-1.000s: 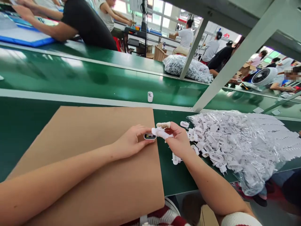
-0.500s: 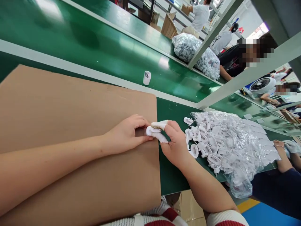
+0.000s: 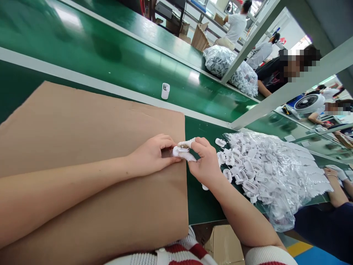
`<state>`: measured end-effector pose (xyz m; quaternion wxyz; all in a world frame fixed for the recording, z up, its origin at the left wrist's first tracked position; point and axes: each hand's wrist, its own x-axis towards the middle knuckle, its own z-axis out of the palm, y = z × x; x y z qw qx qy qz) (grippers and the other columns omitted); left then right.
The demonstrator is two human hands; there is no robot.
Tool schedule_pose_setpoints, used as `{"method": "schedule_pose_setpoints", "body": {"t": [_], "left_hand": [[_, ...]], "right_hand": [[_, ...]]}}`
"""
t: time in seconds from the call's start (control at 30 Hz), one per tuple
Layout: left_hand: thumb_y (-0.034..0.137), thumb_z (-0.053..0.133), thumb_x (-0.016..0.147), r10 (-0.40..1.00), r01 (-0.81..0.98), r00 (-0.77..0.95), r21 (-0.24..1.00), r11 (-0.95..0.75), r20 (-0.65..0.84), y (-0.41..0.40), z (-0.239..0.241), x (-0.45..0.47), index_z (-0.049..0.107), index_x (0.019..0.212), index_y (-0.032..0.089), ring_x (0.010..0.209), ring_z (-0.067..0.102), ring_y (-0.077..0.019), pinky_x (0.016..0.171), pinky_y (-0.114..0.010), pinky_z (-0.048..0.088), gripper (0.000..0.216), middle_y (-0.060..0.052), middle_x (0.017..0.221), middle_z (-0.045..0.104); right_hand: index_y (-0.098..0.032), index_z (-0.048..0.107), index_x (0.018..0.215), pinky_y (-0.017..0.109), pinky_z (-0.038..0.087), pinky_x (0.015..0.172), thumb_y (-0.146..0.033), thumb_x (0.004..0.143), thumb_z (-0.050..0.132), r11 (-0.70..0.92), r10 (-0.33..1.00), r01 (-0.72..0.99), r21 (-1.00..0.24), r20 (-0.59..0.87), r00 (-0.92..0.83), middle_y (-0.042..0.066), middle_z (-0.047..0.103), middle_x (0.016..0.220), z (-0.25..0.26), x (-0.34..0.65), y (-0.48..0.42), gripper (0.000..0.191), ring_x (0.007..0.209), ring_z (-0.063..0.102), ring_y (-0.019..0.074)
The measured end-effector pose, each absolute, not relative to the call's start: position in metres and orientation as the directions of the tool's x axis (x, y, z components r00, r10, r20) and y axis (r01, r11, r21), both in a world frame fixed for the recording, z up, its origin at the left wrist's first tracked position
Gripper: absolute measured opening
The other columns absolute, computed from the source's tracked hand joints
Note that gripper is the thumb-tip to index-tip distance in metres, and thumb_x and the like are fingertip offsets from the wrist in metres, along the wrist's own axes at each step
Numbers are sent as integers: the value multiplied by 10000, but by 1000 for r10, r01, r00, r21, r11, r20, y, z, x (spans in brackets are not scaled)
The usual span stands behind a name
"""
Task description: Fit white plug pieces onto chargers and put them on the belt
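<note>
A small white plastic part (image 3: pixel 175 151) is pinched between my two hands, over the right edge of a brown cardboard sheet (image 3: pixel 91 129). My left hand (image 3: pixel 156 154) grips its left end between thumb and fingers. My right hand (image 3: pixel 202 160) holds it from the other side, with white covers on the thumb and index finger. Most of the part is hidden by the fingers, so its exact shape cannot be made out. Another white piece (image 3: pixel 204 187) shows just below my right hand, on the green table.
Loose white plastic parts (image 3: pixel 249 171) spill from a clear bag on the right. A white open-ended housing (image 3: pixel 165 91) stands on the green conveyor (image 3: pixel 132 70). A metal post (image 3: pixel 289 81) slants across the right. A co-worker's hand (image 3: pixel 332 173) is beyond the bag; other people sit farther back.
The white housing on the conveyor has shifted slightly left. Both hands keep hold of the part, with small finger movements. The white piece below my right hand has come into view.
</note>
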<state>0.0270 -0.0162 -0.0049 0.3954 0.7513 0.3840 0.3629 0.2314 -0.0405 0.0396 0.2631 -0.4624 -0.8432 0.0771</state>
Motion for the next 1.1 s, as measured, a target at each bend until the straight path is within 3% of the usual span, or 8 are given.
{"method": "schedule_pose_setpoints", "body": {"t": [0.27, 0.37, 0.53, 0.67, 0.77, 0.87, 1.0, 1.1], "left_hand": [[602, 731, 828, 882, 331, 420, 868, -370, 216, -19, -4, 30, 735, 869, 235, 902, 648, -249, 814, -364, 542, 369, -42, 883, 705], [609, 731, 823, 881, 328, 422, 870, -367, 213, -19, -5, 30, 735, 855, 231, 893, 644, -248, 789, -361, 537, 379, -44, 879, 698], [591, 747, 804, 888, 322, 422, 884, -338, 185, -19, -4, 30, 737, 835, 229, 850, 642, -236, 749, -353, 531, 363, -39, 862, 680], [579, 764, 792, 883, 310, 432, 889, -338, 185, -19, -1, 30, 731, 825, 231, 834, 642, -231, 727, -343, 531, 352, -32, 839, 673], [562, 765, 795, 874, 293, 449, 893, -341, 186, -19, 1, 29, 732, 821, 231, 835, 645, -227, 734, -340, 540, 334, -30, 833, 675], [554, 767, 802, 866, 273, 467, 902, -335, 180, -18, 2, 28, 739, 828, 233, 825, 640, -220, 720, -332, 539, 323, -31, 836, 674], [539, 781, 805, 850, 261, 501, 909, -324, 159, -16, 1, 26, 740, 831, 230, 843, 651, -215, 725, -320, 535, 314, -31, 868, 681], [507, 745, 852, 847, 294, 481, 868, -399, 226, -18, -1, 27, 728, 834, 217, 816, 630, -209, 720, -321, 516, 292, -31, 831, 664]], "right_hand": [[-232, 617, 829, 335, 398, 691, -61, 724, 550, 534, 835, 762, -367, 368, -408, 29, 586, 784, 40, 228, -40, 212, 787, 517, 219], [-228, 557, 740, 346, 394, 729, -60, 722, 550, 580, 793, 774, -256, 397, -463, 36, 564, 767, 42, 227, -42, 169, 777, 491, 220], [-227, 534, 732, 343, 404, 756, -55, 699, 557, 610, 769, 764, -210, 387, -508, 24, 519, 744, 44, 227, -39, 176, 762, 472, 213], [-231, 553, 731, 335, 444, 754, -52, 685, 550, 651, 755, 704, -283, 333, -565, 13, 512, 729, 45, 232, -31, 185, 732, 481, 203], [-239, 617, 817, 397, 476, 986, -60, 700, 557, 673, 737, 680, -291, 344, -583, 3, 551, 754, 47, 235, -29, 222, 751, 527, 200], [-261, 649, 889, 444, 373, 1189, -77, 747, 553, 711, 700, 651, -267, 354, -620, -2, 587, 785, 48, 238, -29, 251, 788, 575, 199], [-259, 647, 875, 429, 402, 1180, -98, 734, 556, 683, 730, 640, -352, 348, -588, -13, 575, 758, 47, 238, -29, 232, 772, 604, 188], [-255, 629, 846, 424, 432, 1144, -111, 727, 560, 643, 763, 674, -365, 386, -519, -10, 557, 745, 41, 235, -32, 200, 753, 595, 190]]}}
